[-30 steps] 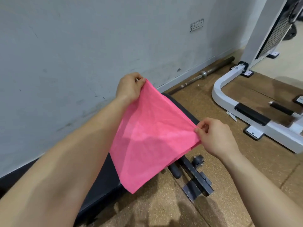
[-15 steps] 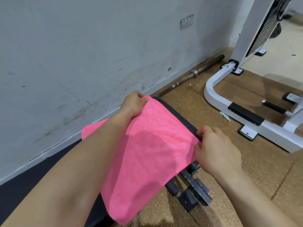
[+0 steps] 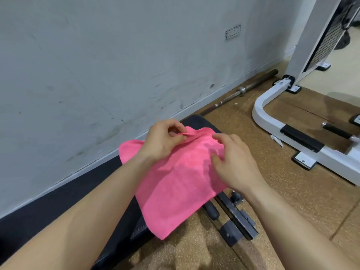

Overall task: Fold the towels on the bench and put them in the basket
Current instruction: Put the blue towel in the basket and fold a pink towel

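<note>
A pink towel (image 3: 175,191) lies spread over the end of a black padded bench (image 3: 58,217), with one corner hanging off the near edge. My left hand (image 3: 163,141) pinches the towel's far edge between thumb and fingers. My right hand (image 3: 233,162) rests on the towel's right side with loosely bent fingers; whether it grips cloth is unclear. No basket is in view.
The bench stands along a grey wall (image 3: 116,65). Its black metal foot (image 3: 237,219) sticks out on the cork floor. A barbell bar (image 3: 241,92) lies by the wall. A white machine frame (image 3: 272,121) fills the right side.
The towel came down from being held up in the air and now lies on the bench. My right hand let go of its corner and moved onto the cloth, nearer my left hand.
</note>
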